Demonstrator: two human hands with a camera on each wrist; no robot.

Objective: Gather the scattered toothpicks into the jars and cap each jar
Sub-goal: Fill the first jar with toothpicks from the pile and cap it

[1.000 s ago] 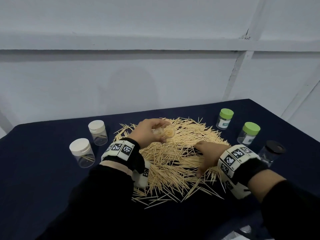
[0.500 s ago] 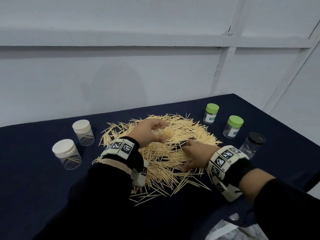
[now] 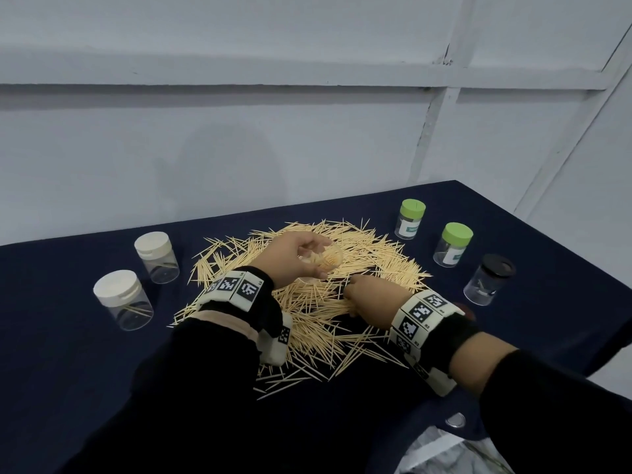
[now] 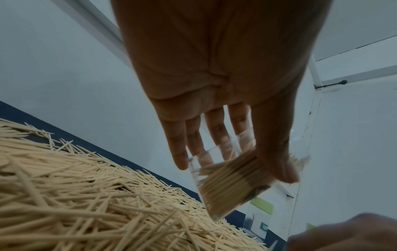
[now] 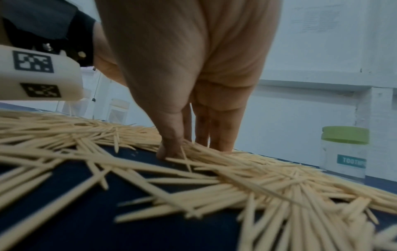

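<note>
A wide pile of toothpicks [image 3: 307, 316] lies on the dark blue tablecloth [image 3: 61, 364]. Just above the pile's far middle, my left hand [image 3: 294, 258] grips an uncapped clear jar [image 3: 323, 263], tilted and partly filled with toothpicks. From the left wrist, the jar [image 4: 232, 183] sits between thumb and fingers [image 4: 217, 135]. My right hand [image 3: 366, 297] is down on the pile just right of and below the jar. Seen from the right wrist, its thumb and fingers [image 5: 214, 139] press together into the toothpicks [image 5: 257, 178], pinching a bunch.
Two white-capped jars [image 3: 156, 257] [image 3: 123, 300] stand left of the pile. Two green-capped jars [image 3: 410, 224] [image 3: 453, 249] and a black-capped jar [image 3: 489, 283] stand to the right, near the table's right edge. One green-capped jar [image 5: 343, 152] shows beside my right hand.
My right hand has slid left across the pile toward the jar, drawing its fingers together on toothpicks. The left hand has kept the jar in about the same place.
</note>
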